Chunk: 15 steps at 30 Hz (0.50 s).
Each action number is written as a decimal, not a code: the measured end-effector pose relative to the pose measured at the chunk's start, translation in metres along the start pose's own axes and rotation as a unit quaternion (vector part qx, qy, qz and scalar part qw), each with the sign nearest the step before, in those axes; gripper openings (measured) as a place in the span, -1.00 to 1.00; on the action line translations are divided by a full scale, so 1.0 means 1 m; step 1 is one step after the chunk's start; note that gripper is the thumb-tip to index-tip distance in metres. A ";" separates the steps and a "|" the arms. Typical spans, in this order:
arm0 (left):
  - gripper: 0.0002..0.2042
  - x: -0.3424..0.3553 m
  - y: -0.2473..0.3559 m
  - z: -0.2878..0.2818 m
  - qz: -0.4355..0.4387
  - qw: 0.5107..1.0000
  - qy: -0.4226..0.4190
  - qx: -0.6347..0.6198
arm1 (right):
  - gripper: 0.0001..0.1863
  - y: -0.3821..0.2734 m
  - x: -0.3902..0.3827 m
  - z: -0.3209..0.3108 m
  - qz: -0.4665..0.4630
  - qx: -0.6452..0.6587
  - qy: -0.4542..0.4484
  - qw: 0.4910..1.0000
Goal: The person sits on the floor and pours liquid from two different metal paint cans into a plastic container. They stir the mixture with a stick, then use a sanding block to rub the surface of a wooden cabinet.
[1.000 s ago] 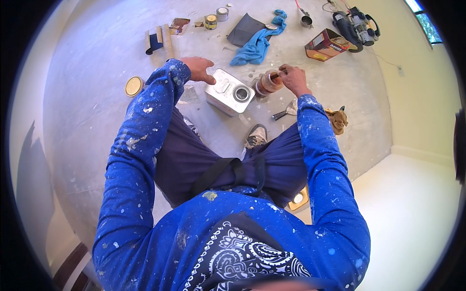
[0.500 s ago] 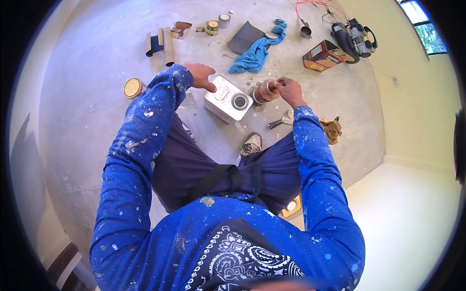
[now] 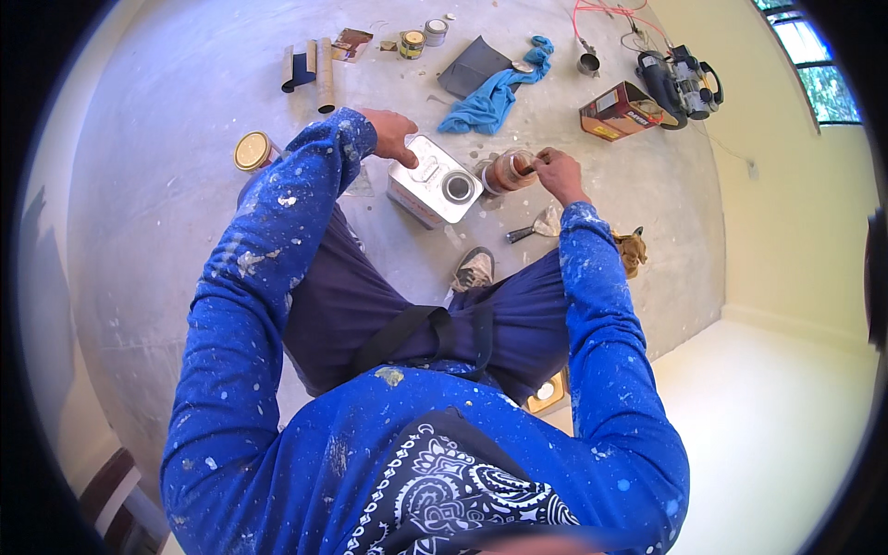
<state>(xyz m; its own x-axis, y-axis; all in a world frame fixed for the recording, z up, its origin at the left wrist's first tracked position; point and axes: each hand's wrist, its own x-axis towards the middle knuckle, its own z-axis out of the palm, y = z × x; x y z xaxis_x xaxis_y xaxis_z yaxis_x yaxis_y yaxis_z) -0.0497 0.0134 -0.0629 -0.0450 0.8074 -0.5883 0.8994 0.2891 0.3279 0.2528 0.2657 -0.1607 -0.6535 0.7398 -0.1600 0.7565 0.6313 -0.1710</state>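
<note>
A white rectangular metal can (image 3: 427, 176) with a round dark-rimmed mouth stands on the floor before me. My left hand (image 3: 392, 135) is at its far left corner, thumb and fingers apart, thumb close to the lid; whether it touches is unclear. Right of the can is a clear jar (image 3: 504, 174) with reddish-brown contents. My right hand (image 3: 561, 176) is closed at the jar's mouth around a thin dark stick (image 3: 529, 169), whose lower end is hidden in the jar. A putty knife (image 3: 535, 228) lies nearer me, below that hand.
Beyond lie a blue cloth (image 3: 486, 106), a dark sheet (image 3: 474, 67), two small cans (image 3: 412, 43) and sandpaper rolls (image 3: 326, 79). An open rectangular tin (image 3: 622, 113) and an air compressor (image 3: 680, 85) stand far right. A gold-lidded can (image 3: 253, 151) is left, a brown rag (image 3: 633, 252) right.
My right hand has shifted slightly right at the jar, and more of the dark stick shows. My left hand stays by the can, its fingers a little lower. The view has shifted slightly.
</note>
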 end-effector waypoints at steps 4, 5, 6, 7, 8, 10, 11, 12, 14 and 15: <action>-0.11 0.000 0.000 0.000 -0.020 1.000 0.005 0.011 | -0.66 -0.001 0.001 -0.004 -0.052 -0.019 0.079 0.995; -0.11 0.001 -0.001 0.001 -0.008 1.000 -0.001 -0.003 | -0.66 -0.001 0.001 -0.004 -0.027 -0.032 0.042 0.998; -0.11 0.003 -0.001 0.002 -0.004 1.000 -0.001 -0.011 | -0.67 -0.001 0.001 -0.005 -0.026 -0.037 0.016 0.999; -0.11 0.005 -0.002 0.004 0.006 1.000 -0.003 -0.021 | -0.67 -0.001 0.001 -0.004 0.005 -0.062 0.008 0.998; -0.11 0.007 -0.003 0.006 0.003 1.000 0.000 -0.007 | -0.67 -0.001 0.001 -0.003 -0.028 0.002 0.013 1.000; -0.11 0.013 -0.005 0.011 0.008 1.000 -0.003 0.014 | -0.68 0.000 0.000 0.000 -0.051 0.094 0.020 0.994; -0.11 0.016 -0.005 0.014 0.013 1.000 -0.007 0.012 | -0.69 0.001 -0.002 0.002 -0.033 0.038 0.049 0.998; -0.11 0.019 -0.005 0.016 0.009 1.000 -0.009 0.019 | -0.70 0.002 -0.003 0.003 -0.031 -0.011 0.046 0.998; -0.11 0.022 -0.003 0.021 0.006 1.000 -0.005 0.030 | -0.70 0.005 -0.005 0.006 -0.020 -0.028 0.028 0.999; -0.12 0.023 -0.002 0.022 0.002 1.000 -0.004 0.028 | -0.70 0.006 -0.007 0.007 -0.009 0.002 0.012 1.000</action>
<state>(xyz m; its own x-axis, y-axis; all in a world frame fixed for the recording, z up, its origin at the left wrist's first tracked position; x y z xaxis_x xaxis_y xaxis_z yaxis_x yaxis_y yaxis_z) -0.0430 0.0204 -0.0938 -0.0369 0.8040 -0.5935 0.9223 0.2561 0.2895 0.2617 0.2629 -0.1671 -0.6657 0.7342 -0.1332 0.7448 0.6430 -0.1784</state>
